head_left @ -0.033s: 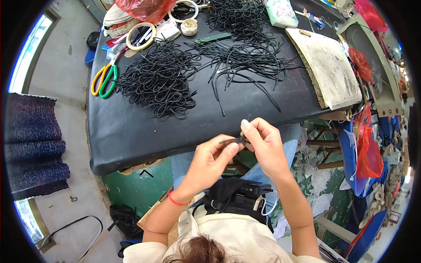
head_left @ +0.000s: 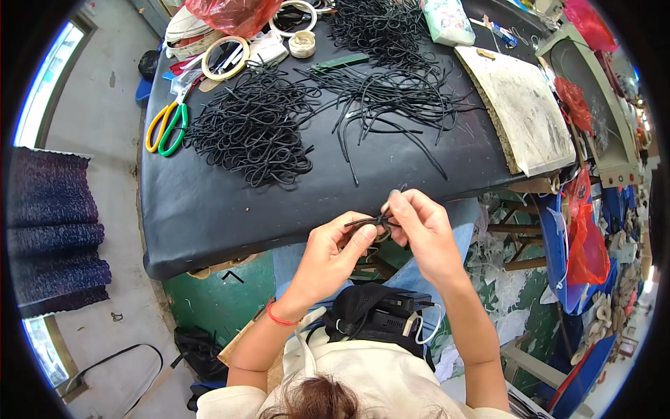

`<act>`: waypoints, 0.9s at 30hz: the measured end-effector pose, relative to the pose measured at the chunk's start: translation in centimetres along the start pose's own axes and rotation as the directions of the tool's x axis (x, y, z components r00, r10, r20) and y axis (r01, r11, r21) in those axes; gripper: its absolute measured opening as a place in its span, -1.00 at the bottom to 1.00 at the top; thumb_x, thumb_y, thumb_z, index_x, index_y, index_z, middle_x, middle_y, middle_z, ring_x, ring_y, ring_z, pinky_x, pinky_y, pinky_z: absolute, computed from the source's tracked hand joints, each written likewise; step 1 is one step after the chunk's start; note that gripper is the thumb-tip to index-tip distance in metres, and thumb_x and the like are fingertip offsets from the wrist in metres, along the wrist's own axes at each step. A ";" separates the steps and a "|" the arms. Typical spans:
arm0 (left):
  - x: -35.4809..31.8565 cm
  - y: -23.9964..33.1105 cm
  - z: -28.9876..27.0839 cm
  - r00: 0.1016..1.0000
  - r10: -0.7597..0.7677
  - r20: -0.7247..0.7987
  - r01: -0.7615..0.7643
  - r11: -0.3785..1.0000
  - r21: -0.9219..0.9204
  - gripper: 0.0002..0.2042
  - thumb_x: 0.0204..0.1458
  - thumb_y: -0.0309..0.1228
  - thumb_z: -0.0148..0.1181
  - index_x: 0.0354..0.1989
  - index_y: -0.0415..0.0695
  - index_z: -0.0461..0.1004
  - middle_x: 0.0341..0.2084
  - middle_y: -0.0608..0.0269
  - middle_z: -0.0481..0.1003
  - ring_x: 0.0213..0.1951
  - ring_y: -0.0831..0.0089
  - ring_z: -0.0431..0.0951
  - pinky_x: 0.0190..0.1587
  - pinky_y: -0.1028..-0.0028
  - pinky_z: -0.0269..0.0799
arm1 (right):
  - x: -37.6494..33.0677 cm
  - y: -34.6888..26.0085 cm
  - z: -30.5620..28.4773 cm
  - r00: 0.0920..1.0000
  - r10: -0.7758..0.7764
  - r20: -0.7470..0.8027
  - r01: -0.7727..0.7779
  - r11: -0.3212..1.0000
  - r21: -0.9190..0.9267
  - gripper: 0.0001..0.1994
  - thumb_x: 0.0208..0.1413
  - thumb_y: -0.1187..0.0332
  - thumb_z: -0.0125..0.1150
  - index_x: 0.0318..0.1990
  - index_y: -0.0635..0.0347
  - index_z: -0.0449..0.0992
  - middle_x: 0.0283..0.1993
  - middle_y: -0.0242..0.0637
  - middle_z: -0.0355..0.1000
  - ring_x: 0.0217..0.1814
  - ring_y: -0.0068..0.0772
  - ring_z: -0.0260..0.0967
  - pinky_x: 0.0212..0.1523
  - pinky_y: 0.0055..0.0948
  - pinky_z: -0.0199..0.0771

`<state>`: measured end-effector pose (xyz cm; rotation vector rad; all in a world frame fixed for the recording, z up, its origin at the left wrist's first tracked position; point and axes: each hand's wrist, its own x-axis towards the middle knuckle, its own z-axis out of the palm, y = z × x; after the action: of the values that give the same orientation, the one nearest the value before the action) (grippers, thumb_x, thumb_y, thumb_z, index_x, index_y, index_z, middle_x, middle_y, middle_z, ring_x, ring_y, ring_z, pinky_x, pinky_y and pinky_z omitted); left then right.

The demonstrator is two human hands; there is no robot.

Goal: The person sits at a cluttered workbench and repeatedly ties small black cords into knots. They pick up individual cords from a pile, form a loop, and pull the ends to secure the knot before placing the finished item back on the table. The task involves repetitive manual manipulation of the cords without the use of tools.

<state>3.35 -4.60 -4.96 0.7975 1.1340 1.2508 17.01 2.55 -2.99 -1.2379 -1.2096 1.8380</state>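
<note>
My left hand (head_left: 337, 246) pinches a short black cord (head_left: 363, 222) between thumb and fingers, just off the table's near edge. Close beside it, my right hand (head_left: 423, 227) is closed with thumb against forefinger on the same cord, where it seems looped or knotted between the hands. The fine detail there is too small to make out. Beyond my hands lie a heap of looped black cords (head_left: 251, 126) on the left and a bundle of loose, straighter black cords (head_left: 391, 94) at the middle.
The black-covered table (head_left: 209, 216) holds scissors (head_left: 167, 129) with yellow and green handles, a tape roll (head_left: 225, 58), a green strip (head_left: 340, 62) and another cord pile (head_left: 377, 31). A stained pale board (head_left: 520, 105) lies right. A black device (head_left: 384, 311) rests on my lap.
The fingers of my right hand have shifted slightly, and more of the cord now shows between my hands. The heaps on the table have not moved.
</note>
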 end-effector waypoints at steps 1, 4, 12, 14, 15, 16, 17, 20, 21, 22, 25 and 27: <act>0.1 -0.3 -0.4 1.000 -0.011 0.005 0.011 1.000 0.027 -0.81 0.11 -0.38 0.05 -0.25 -0.29 0.44 -0.46 0.35 0.46 -0.39 0.71 0.36 -0.35 0.65 0.32 | -0.1 -0.7 -0.1 0.996 0.081 0.041 -0.083 0.995 0.061 -0.85 0.08 0.35 0.16 -0.43 0.22 0.41 -0.58 -0.54 0.27 -0.56 -0.80 0.14 -0.56 -0.71 0.15; 0.1 -0.5 -0.6 1.000 0.006 0.023 -0.007 1.000 0.028 -0.81 0.10 -0.38 0.07 -0.27 -0.28 0.44 -0.50 0.38 0.45 -0.42 0.72 0.36 -0.37 0.65 0.32 | -0.7 0.3 -1.4 0.976 0.015 0.219 -0.008 0.999 -0.031 -0.84 0.07 0.33 0.18 -0.31 0.24 0.44 -0.52 -0.54 0.31 -0.50 -0.79 0.15 -0.51 -0.73 0.14; 0.0 -0.2 -0.6 0.998 0.062 0.025 -0.064 0.994 0.087 -0.84 0.08 -0.40 0.10 -0.31 -0.28 0.45 -0.53 0.39 0.45 -0.46 0.74 0.36 -0.41 0.65 0.31 | -1.1 -0.4 -0.8 0.975 -0.099 0.197 0.099 0.995 0.012 -0.88 0.04 0.42 0.20 -0.31 0.27 0.46 -0.44 -0.44 0.42 -0.42 -0.76 0.27 -0.41 -0.71 0.28; -0.1 0.1 -0.1 0.996 0.081 -0.032 -0.079 0.995 0.053 -0.85 0.07 -0.42 0.11 -0.32 -0.28 0.45 -0.54 0.39 0.45 -0.47 0.74 0.35 -0.41 0.66 0.31 | -0.8 0.3 -1.2 0.977 -0.072 0.203 0.070 0.997 0.014 -0.88 0.03 0.43 0.20 -0.30 0.28 0.46 -0.43 -0.43 0.42 -0.41 -0.75 0.28 -0.40 -0.70 0.30; -0.1 0.0 0.0 0.995 0.078 -0.055 -0.076 0.997 0.032 -0.85 0.07 -0.42 0.11 -0.32 -0.28 0.45 -0.54 0.39 0.45 -0.47 0.75 0.35 -0.42 0.67 0.30 | -0.9 0.2 -1.1 0.976 -0.070 0.206 0.067 0.998 0.020 -0.88 0.04 0.43 0.20 -0.30 0.28 0.46 -0.44 -0.43 0.42 -0.42 -0.74 0.28 -0.40 -0.70 0.30; -0.2 -0.2 0.1 0.994 0.074 -0.077 -0.073 0.997 0.008 -0.85 0.07 -0.42 0.11 -0.32 -0.28 0.45 -0.55 0.38 0.45 -0.48 0.75 0.34 -0.43 0.68 0.30 | -1.0 0.2 -1.1 0.976 -0.066 0.208 0.063 0.998 0.023 -0.87 0.04 0.43 0.20 -0.30 0.28 0.46 -0.44 -0.44 0.42 -0.42 -0.74 0.28 -0.40 -0.70 0.30; -0.3 -0.4 0.2 0.993 0.069 -0.100 -0.071 0.997 -0.016 -0.85 0.07 -0.42 0.12 -0.33 -0.28 0.45 -0.55 0.38 0.45 -0.49 0.76 0.34 -0.44 0.68 0.29 | -1.1 0.2 -1.1 0.976 -0.062 0.210 0.058 0.998 0.026 -0.87 0.04 0.43 0.20 -0.30 0.29 0.46 -0.44 -0.44 0.42 -0.42 -0.74 0.28 -0.40 -0.70 0.30; -0.2 -0.1 1.0 0.979 0.098 -0.179 -0.102 0.995 -0.014 -0.83 0.08 -0.39 0.11 -0.34 -0.28 0.45 -0.58 0.40 0.43 -0.52 0.76 0.32 -0.49 0.70 0.26 | -1.2 0.2 -0.8 0.977 -0.082 0.198 0.075 0.996 0.039 -0.86 0.05 0.43 0.19 -0.28 0.29 0.45 -0.44 -0.45 0.41 -0.41 -0.74 0.28 -0.38 -0.70 0.31; -0.1 -0.3 1.2 0.974 0.104 -0.199 -0.106 0.994 0.001 -0.83 0.08 -0.39 0.12 -0.34 -0.28 0.45 -0.59 0.41 0.43 -0.53 0.76 0.32 -0.50 0.69 0.25 | -1.3 0.2 -0.8 0.977 -0.089 0.193 0.082 0.996 0.043 -0.87 0.05 0.43 0.18 -0.27 0.29 0.45 -0.44 -0.45 0.40 -0.41 -0.74 0.28 -0.37 -0.70 0.31; -0.1 -0.4 1.4 0.969 0.111 -0.221 -0.110 0.994 0.018 -0.82 0.08 -0.38 0.12 -0.35 -0.28 0.45 -0.60 0.41 0.42 -0.54 0.76 0.31 -0.50 0.69 0.25 | -1.3 0.2 -0.7 0.977 -0.096 0.190 0.089 0.995 0.048 -0.87 0.06 0.43 0.18 -0.27 0.30 0.45 -0.43 -0.45 0.40 -0.40 -0.74 0.27 -0.36 -0.70 0.31; -0.1 -0.7 1.6 0.960 0.118 -0.255 -0.110 0.993 0.047 -0.81 0.08 -0.37 0.12 -0.38 -0.29 0.45 -0.63 0.41 0.41 -0.55 0.75 0.31 -0.52 0.69 0.24 | -1.5 0.4 -0.6 0.976 -0.098 0.192 0.087 0.994 0.064 -0.87 0.07 0.44 0.16 -0.26 0.31 0.45 -0.41 -0.45 0.39 -0.37 -0.75 0.26 -0.34 -0.69 0.31; -0.2 -0.8 1.7 0.957 0.117 -0.267 -0.106 0.993 0.056 -0.81 0.08 -0.37 0.11 -0.39 -0.29 0.45 -0.64 0.41 0.41 -0.56 0.75 0.30 -0.52 0.68 0.23 | -1.6 0.6 -0.7 0.976 -0.090 0.199 0.077 0.995 0.070 -0.87 0.07 0.45 0.14 -0.25 0.31 0.44 -0.39 -0.44 0.39 -0.36 -0.75 0.26 -0.33 -0.69 0.32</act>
<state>5.22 -4.73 -5.17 0.7450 1.3522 1.4679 18.25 1.20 -3.06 -0.9699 -1.2816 1.9601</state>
